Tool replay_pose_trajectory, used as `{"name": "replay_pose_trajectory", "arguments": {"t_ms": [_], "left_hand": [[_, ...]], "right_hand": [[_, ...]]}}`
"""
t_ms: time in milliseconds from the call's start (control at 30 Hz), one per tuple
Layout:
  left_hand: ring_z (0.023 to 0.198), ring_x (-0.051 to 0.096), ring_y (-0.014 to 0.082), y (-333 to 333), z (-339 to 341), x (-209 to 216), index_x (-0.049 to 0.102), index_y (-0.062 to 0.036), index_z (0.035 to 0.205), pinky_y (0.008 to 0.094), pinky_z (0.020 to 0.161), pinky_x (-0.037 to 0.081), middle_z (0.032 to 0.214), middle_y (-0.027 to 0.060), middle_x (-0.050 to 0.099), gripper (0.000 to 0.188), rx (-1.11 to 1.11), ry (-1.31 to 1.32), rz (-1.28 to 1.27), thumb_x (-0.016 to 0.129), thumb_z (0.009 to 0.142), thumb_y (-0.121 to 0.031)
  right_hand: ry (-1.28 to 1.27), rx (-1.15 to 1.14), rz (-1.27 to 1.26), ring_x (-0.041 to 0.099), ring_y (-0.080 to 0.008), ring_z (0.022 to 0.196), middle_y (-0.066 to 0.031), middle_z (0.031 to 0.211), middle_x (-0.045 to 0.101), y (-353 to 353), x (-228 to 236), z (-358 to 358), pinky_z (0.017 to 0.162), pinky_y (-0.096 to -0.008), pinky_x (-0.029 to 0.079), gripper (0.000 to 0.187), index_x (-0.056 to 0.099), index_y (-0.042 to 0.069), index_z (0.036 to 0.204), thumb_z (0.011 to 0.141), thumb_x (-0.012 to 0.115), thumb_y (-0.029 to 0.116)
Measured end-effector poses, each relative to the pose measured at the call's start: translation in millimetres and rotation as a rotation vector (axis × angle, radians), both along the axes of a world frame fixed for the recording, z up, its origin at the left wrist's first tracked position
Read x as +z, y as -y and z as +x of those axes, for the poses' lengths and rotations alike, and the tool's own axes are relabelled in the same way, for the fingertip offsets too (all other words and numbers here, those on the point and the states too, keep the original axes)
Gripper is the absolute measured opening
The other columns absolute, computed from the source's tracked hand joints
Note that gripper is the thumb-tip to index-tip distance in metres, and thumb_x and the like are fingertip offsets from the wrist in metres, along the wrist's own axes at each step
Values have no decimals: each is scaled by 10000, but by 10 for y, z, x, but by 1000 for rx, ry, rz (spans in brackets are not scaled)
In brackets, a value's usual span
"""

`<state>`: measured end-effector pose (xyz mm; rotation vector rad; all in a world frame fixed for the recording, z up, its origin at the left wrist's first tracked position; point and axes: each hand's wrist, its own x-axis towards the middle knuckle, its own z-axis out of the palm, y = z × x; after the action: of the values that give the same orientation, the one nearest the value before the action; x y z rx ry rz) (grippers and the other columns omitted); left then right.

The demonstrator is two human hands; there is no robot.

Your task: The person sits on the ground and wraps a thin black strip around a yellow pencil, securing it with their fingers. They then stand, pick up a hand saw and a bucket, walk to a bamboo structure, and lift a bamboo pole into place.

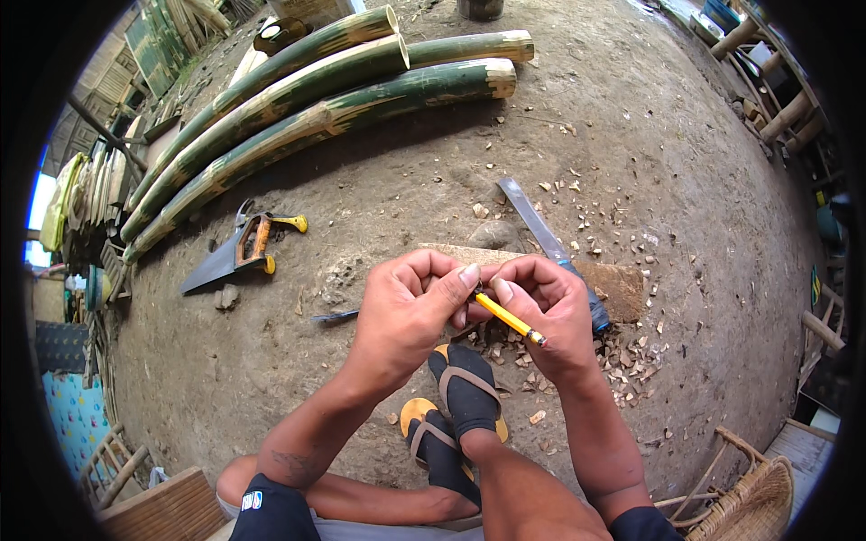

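My two hands meet in the middle of the head view, above a wooden block. A yellow pencil (510, 317) slants down to the right, pinched between the thumb and fingers of my right hand (552, 302). My left hand (417, 293) is closed at the pencil's other end, its thumb against a small dark piece too hidden to name. Just beyond my hands lies a machete (532, 216), its dark, blue-banded handle beside my right hand. Under it rests the wooden block (622, 290), partly covered by my hands. A thin dark blade shows left of my left wrist.
Long green bamboo poles (298, 126) lie on the dirt ground at the far left. A handsaw (221, 263) with an orange handle lies nearer, a yellow-handled tool (289, 223) against it. Wood chips (622, 361) scatter by my feet. A woven basket (749, 505) stands near right.
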<state>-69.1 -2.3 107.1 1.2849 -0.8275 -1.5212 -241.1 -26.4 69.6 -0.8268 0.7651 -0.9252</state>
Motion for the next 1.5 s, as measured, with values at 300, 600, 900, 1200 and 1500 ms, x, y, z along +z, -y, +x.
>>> {"name": "replay_pose_trajectory", "arguments": {"t_ms": [300,600,900,1200,1500], "left_hand": [[670,581,74,-40,-3,-82,646,49,974,211,611,463,800,59,672,204,2,98,-23,688,968,-151],[657,597,53,-55,-48,-116,645,49,978,195,592,475,777,53,683,194,47,193,-121,676,978,-142],[691,608,39,-58,-66,-93,643,55,1002,188,610,477,802,52,701,196,65,181,-124,669,984,-139],[709,598,60,-110,-169,-134,645,53,1018,200,638,486,860,61,690,191,100,173,-177,673,984,-133],[681,629,49,-188,-354,-317,617,33,1037,224,567,489,794,45,693,121,240,498,-395,668,959,-44]], "right_hand": [[-55,131,-12,712,-174,885,-152,1036,724,91,17,-55,818,-289,586,218,685,-68,1081,911,737,57],[-92,15,-118,685,-133,896,-121,1001,718,1,21,20,816,-264,562,178,649,-78,1104,981,631,49],[50,-78,-121,683,-148,965,-139,1124,696,-93,-32,100,880,-277,565,205,627,-57,1133,975,648,72],[-23,-267,-228,674,-139,938,-144,1110,692,-158,-91,207,834,-278,574,162,599,-49,1041,1007,623,107],[-49,-438,-200,629,-115,875,-77,988,573,-222,-137,336,784,-282,567,132,477,-15,1071,1052,521,108]]}}
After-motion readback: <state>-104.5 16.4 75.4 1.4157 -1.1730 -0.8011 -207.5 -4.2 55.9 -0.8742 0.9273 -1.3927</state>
